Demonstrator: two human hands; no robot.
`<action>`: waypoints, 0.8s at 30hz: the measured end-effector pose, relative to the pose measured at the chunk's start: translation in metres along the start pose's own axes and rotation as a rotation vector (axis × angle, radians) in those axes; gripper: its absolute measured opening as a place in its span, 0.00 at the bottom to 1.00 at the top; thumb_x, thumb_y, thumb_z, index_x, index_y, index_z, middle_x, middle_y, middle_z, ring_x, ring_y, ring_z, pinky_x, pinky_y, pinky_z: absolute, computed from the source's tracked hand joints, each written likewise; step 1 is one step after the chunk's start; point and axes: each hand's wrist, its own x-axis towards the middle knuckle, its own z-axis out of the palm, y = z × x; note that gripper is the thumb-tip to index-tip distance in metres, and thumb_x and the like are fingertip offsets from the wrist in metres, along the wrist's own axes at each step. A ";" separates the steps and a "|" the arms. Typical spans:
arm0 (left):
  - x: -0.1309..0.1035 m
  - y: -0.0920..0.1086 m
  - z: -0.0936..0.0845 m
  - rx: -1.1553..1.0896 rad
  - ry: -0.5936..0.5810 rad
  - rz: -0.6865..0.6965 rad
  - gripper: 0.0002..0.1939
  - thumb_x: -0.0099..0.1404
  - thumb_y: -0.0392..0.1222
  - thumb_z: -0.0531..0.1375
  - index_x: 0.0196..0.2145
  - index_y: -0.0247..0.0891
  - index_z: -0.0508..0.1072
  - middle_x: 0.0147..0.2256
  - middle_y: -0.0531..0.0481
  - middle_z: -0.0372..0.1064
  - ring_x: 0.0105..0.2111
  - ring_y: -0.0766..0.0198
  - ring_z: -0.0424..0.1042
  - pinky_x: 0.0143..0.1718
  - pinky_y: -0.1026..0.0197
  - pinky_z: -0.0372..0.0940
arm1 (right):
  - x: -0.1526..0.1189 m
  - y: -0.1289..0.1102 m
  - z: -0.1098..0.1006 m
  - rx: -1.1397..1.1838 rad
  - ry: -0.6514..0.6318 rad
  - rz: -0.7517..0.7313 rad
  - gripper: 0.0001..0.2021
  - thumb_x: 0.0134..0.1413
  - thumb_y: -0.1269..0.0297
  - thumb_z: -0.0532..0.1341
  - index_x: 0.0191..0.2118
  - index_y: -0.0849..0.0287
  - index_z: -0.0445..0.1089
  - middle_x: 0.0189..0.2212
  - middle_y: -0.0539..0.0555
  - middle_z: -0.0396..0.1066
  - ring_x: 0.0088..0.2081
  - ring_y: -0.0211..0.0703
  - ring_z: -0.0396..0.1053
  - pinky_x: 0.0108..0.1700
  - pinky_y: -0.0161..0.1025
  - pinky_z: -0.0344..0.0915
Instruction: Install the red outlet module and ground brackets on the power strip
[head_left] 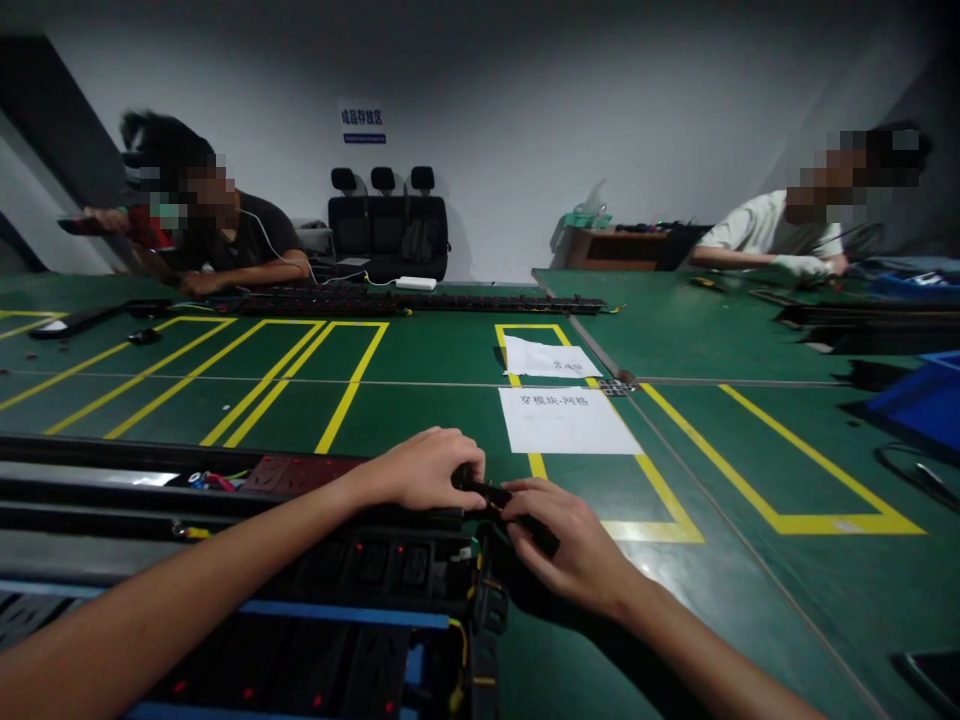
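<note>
Your left hand [431, 470] has its fingers curled round one end of a slim black part [491, 492]; your right hand [562, 535] pinches the other side, thumb opposing fingers. Two-sided grip probably keeps it from twisting. Exact part type: can't tell.

Part's held up just past the right ends of the socket strips [371, 563], on the near side of the desk [442, 350], whose near edge is out of frame. Strips lie side by side, likely for easy reach. More black strips [495, 302] run along the far edge.

Text: large sheet [562, 430] mid-desk, over yellow tape [352, 390], reads 穿模块-网格. Smaller sheet [551, 357] beyond: illegible. Wall sign [363, 118]: 成品存放区. No readable brands.
</note>
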 end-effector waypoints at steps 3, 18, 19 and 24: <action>0.000 0.000 0.000 -0.013 -0.003 -0.007 0.11 0.62 0.50 0.68 0.35 0.40 0.76 0.36 0.52 0.75 0.38 0.58 0.70 0.38 0.58 0.57 | 0.001 -0.002 -0.002 -0.007 -0.033 0.023 0.07 0.58 0.72 0.56 0.38 0.54 0.70 0.41 0.58 0.77 0.51 0.48 0.73 0.49 0.45 0.71; 0.001 -0.004 -0.002 -0.088 -0.068 -0.034 0.12 0.61 0.51 0.69 0.36 0.42 0.78 0.37 0.52 0.76 0.40 0.57 0.72 0.39 0.59 0.58 | 0.003 -0.001 0.001 -0.055 -0.073 -0.072 0.07 0.61 0.72 0.56 0.36 0.56 0.70 0.35 0.56 0.76 0.46 0.47 0.74 0.47 0.43 0.71; 0.001 -0.004 -0.003 -0.091 -0.071 -0.035 0.13 0.61 0.52 0.69 0.36 0.42 0.78 0.38 0.52 0.77 0.40 0.57 0.72 0.39 0.59 0.58 | 0.002 0.000 0.001 -0.055 -0.075 -0.072 0.07 0.61 0.72 0.56 0.35 0.56 0.70 0.34 0.56 0.76 0.45 0.47 0.73 0.47 0.43 0.71; 0.001 -0.003 -0.005 -0.121 -0.073 -0.044 0.15 0.61 0.54 0.70 0.37 0.41 0.78 0.38 0.52 0.77 0.41 0.57 0.72 0.40 0.59 0.59 | 0.000 0.000 0.001 -0.047 -0.032 -0.109 0.06 0.61 0.72 0.56 0.34 0.56 0.69 0.36 0.56 0.76 0.47 0.47 0.73 0.48 0.43 0.71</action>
